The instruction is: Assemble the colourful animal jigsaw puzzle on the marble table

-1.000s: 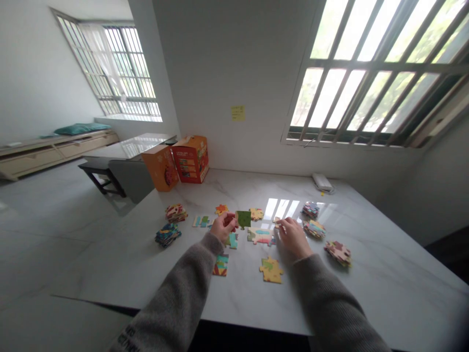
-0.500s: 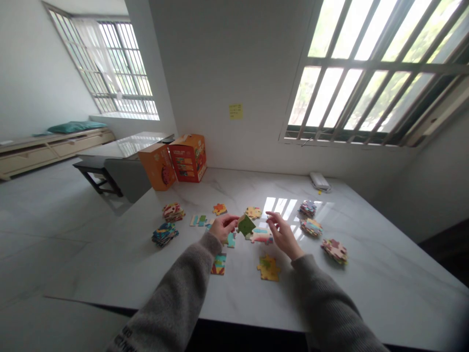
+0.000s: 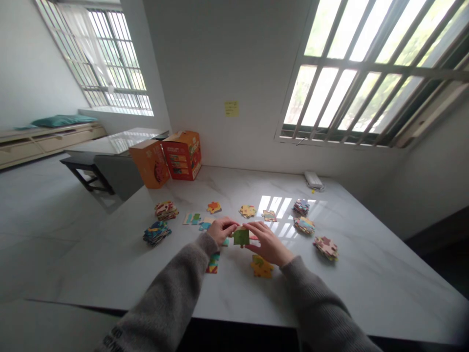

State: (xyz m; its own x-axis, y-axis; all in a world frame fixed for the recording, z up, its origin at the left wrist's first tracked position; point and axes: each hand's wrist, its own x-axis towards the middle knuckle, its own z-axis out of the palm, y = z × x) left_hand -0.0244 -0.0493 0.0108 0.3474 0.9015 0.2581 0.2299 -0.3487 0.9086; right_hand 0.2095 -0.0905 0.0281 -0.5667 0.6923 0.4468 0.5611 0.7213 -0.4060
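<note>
A green puzzle piece point(image 3: 241, 237) is held up over the middle of the table, between both hands. My left hand point(image 3: 222, 230) pinches its left edge, and my right hand point(image 3: 269, 242) has thumb and fingers on its right side. Beneath the hands lie light-coloured pieces, partly hidden. Nearer the front edge are a yellow piece point(image 3: 262, 267) and a red and teal piece point(image 3: 212, 264). Beyond the hands lie an orange piece point(image 3: 214, 207), some yellow pieces point(image 3: 247, 211) and a single piece point(image 3: 269, 216).
Stacks of pieces stand at the left point(image 3: 157, 232) and at the right point(image 3: 326, 248). Two orange boxes point(image 3: 183, 155) stand at the back left of the white table point(image 3: 146, 278). A white device point(image 3: 314, 181) lies near the back wall.
My right hand has moved left and closed on the green piece, which has turned more upright. The single piece behind my right hand now shows fully. The view has shifted slightly.
</note>
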